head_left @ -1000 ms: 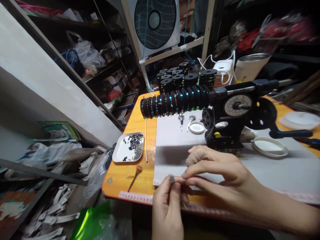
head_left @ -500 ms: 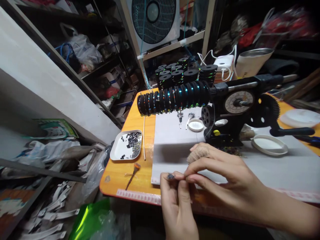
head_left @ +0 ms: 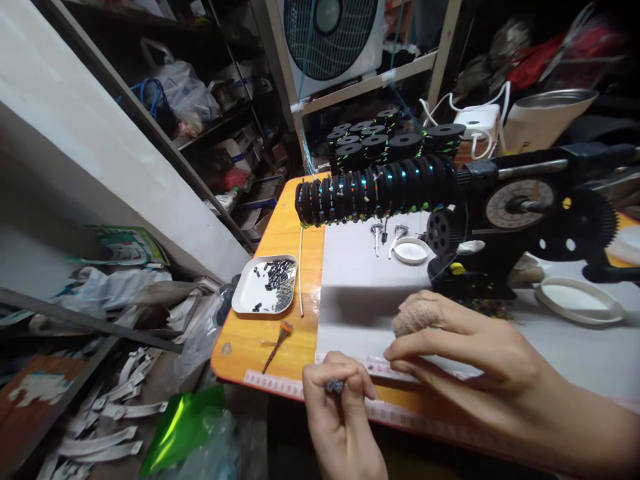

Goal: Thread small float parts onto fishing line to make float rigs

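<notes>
My left hand (head_left: 345, 413) is closed around a small bundle with dark grey tips (head_left: 335, 385); the rest of the bundle is hidden in the fingers. To its right, my right hand (head_left: 470, 367) is held in a pinch, apart from the left. One of its fingers is wrapped in beige tape (head_left: 419, 315). Whether anything sits between its fingertips I cannot make out. Beyond the hands stands a black machine (head_left: 520, 227) with a dial, its shaft carrying a row of black rings (head_left: 375, 190) with coloured bits.
A white tray (head_left: 243, 293) of small dark pieces stands on the table's left. Near it lie an orange-tipped bundle (head_left: 277, 347) and a thin pale stick (head_left: 301, 273). White round lids (head_left: 580, 300) rest by the machine, black spools (head_left: 375, 143) behind it.
My hands have come apart, the left drawing down and left with the grey-tipped bundle turned more toward me. The whole view has shifted, so the table appears farther right.
</notes>
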`<state>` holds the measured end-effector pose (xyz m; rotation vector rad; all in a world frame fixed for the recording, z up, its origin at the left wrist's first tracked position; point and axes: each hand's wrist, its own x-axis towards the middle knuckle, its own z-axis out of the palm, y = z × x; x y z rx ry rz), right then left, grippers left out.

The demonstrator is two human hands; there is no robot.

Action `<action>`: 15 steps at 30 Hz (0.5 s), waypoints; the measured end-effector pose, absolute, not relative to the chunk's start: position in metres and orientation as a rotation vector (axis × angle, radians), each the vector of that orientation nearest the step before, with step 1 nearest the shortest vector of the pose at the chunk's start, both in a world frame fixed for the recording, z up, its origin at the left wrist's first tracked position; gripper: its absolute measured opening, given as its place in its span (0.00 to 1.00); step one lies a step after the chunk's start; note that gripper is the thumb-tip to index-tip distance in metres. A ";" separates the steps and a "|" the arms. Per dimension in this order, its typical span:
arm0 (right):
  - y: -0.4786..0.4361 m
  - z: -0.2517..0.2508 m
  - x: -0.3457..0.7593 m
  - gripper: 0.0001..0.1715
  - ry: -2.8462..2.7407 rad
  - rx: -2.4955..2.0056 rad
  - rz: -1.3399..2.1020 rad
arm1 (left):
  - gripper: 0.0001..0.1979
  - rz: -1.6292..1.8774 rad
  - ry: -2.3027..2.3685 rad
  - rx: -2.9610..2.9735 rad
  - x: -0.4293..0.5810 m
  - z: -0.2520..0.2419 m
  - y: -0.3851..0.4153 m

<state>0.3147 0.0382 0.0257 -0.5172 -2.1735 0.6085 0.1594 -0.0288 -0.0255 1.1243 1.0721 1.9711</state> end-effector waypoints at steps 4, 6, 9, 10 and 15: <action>0.038 0.031 0.314 0.09 -2.175 -0.508 0.604 | 0.07 2.054 1.091 1.372 0.158 -0.027 -0.024; 0.038 0.033 0.314 0.09 -2.164 -0.503 0.607 | 0.09 2.058 1.074 1.462 0.156 -0.030 -0.023; 0.038 0.033 0.313 0.11 -2.144 -0.506 0.631 | 0.11 2.054 1.034 1.530 0.155 -0.037 -0.022; 0.038 0.033 0.313 0.11 -2.141 -0.500 0.640 | 0.12 2.048 1.018 1.532 0.156 -0.039 -0.022; 0.037 0.028 0.312 0.14 -2.128 -0.489 0.624 | 0.09 1.998 1.007 1.334 0.165 -0.039 -0.024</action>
